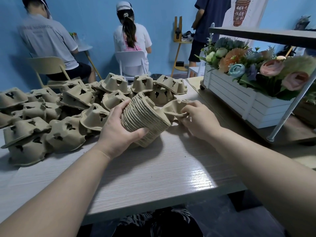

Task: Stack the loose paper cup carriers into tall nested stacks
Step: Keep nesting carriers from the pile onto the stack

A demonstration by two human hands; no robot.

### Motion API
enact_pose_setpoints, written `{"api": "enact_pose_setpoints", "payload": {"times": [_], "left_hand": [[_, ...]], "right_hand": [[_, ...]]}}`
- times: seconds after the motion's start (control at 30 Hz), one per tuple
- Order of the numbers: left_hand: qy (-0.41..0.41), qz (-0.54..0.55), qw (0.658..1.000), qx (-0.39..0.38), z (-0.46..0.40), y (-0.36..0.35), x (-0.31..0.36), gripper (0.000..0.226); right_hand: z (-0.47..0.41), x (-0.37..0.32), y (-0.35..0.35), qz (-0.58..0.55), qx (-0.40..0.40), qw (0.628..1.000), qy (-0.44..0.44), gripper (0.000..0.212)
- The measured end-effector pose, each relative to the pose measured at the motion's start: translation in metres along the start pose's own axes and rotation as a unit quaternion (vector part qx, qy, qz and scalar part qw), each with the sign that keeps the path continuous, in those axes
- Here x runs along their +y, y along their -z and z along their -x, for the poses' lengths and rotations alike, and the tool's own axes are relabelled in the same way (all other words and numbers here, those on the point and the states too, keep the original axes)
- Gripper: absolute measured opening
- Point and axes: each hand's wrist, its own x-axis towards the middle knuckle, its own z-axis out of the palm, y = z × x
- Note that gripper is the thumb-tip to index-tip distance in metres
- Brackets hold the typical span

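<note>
My left hand (118, 127) grips a nested stack of brown pulp cup carriers (143, 115), tilted on its side above the pale wooden table (153, 168), thumb under it and fingers over the top. Just to the right of the stack, my right hand (198, 118) pinches the rim of a single loose carrier (174, 107). The loose carrier's open side faces the stack's upper end, close to it. A heap of several loose carriers (56, 117) covers the table's left and far side.
A white slatted planter box (239, 103) with artificial flowers stands at the right under a metal-legged shelf (266, 34). Three people face the blue wall behind the table, two seated on chairs (131, 64). The table's near edge runs below my forearms.
</note>
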Motion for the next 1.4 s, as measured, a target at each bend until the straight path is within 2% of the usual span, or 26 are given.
{"api": "enact_pose_setpoints", "payload": {"times": [0.1, 0.2, 0.27, 0.37, 0.53, 0.67, 0.83, 1.0, 1.1, 1.17, 1.3, 1.4], "left_hand": [[0.001, 0.000, 1.000, 0.002, 0.000, 0.000, -0.001, 0.108], [0.002, 0.000, 1.000, 0.002, 0.001, 0.000, 0.000, 0.107], [0.002, 0.003, 1.000, 0.003, 0.001, 0.001, -0.001, 0.107], [0.002, 0.007, 1.000, 0.006, 0.001, 0.002, -0.002, 0.106], [-0.002, 0.014, 1.000, 0.012, 0.003, 0.003, -0.001, 0.105], [-0.002, 0.020, 1.000, 0.011, 0.005, 0.008, -0.002, 0.105], [0.002, 0.017, 1.000, 0.004, 0.007, 0.013, -0.001, 0.106], [0.010, 0.003, 1.000, 0.000, 0.010, 0.021, -0.002, 0.106], [0.021, -0.010, 1.000, 0.004, 0.013, 0.029, -0.005, 0.104], [0.027, -0.019, 0.999, 0.013, 0.017, 0.037, -0.005, 0.103], [0.058, -0.015, 0.998, 0.020, 0.024, 0.046, -0.014, 0.115], [0.067, 0.020, 0.997, 0.018, 0.030, 0.041, -0.012, 0.118]], "right_hand": [[0.001, 0.000, -0.001, -0.001, 0.038, 0.999, -0.017, 0.015], [0.004, -0.005, 0.008, -0.111, 0.115, 0.987, -0.035, 0.012], [0.007, -0.012, 0.013, -0.190, 0.134, 0.973, -0.007, 0.009], [0.011, -0.028, 0.014, -0.238, 0.120, 0.962, 0.057, 0.007], [0.016, -0.038, 0.001, -0.220, 0.097, 0.962, 0.130, 0.035], [0.019, -0.038, -0.003, -0.194, 0.058, 0.967, 0.155, 0.032], [0.020, -0.043, 0.001, -0.139, 0.070, 0.969, 0.193, 0.028], [0.021, -0.060, 0.011, -0.076, 0.031, 0.975, 0.205, 0.043], [0.026, -0.076, 0.009, -0.108, -0.015, 0.978, 0.177, 0.061], [0.030, -0.084, 0.002, -0.194, -0.031, 0.972, 0.127, 0.069], [0.039, -0.096, -0.012, -0.363, -0.078, 0.928, 0.036, 0.078], [0.045, -0.108, -0.018, -0.365, -0.073, 0.927, 0.038, 0.092]]}}
